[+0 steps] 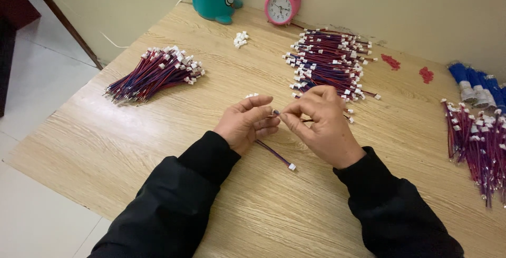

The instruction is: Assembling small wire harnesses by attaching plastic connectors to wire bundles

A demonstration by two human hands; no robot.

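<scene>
1. Black sleeves [174,205] are being rested on the wooden table [79,137].
2. A red-and-blue wire [274,154] with a white connector is being pinched at its upper end by the closed left hand [246,122] and right hand [324,126], its tail lying on the table.
3. Wire bundles [153,73] and a pink alarm clock [282,2] are being kept farther back.

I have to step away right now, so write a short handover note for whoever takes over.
Left hand pinches a short red-and-blue wire; its white connector lies on the table.
Right hand pinches the wire's other end at the fingertips.
Done or left: cannot tell which piles are finished. One wire bundle lies far left, a larger pile ahead, another at right, loose white connectors near the clock.
</scene>
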